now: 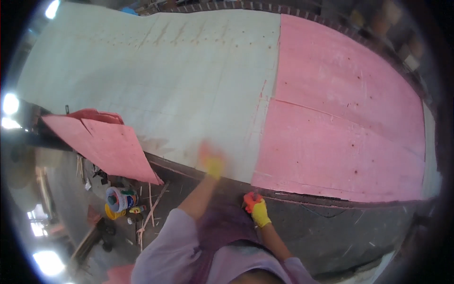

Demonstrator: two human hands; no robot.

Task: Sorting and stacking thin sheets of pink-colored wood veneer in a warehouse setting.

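My left hand (pixel 212 160), in a yellow and orange-red work glove, is over the pale whitish sheet (pixel 189 94) near its front edge. Motion smears its fingers, so I cannot tell what they do. My right hand (pixel 257 209), gloved alike, is closed just below the front edge of the stack, close to the near left corner of the pink sheet (pixel 340 118). A small dark bit shows at its fingers, too small to name. The pink sheet covers the right part of the pale one and has a split running across it.
Loose pink sheets (pixel 104 146) overhang the stack's left front corner. On the floor below stand a white and blue bucket (pixel 121 199) and a yellow container (pixel 113 212), with thin wood strips (pixel 150 208) beside them. A brick-like edging (pixel 227 6) runs behind the sheets.
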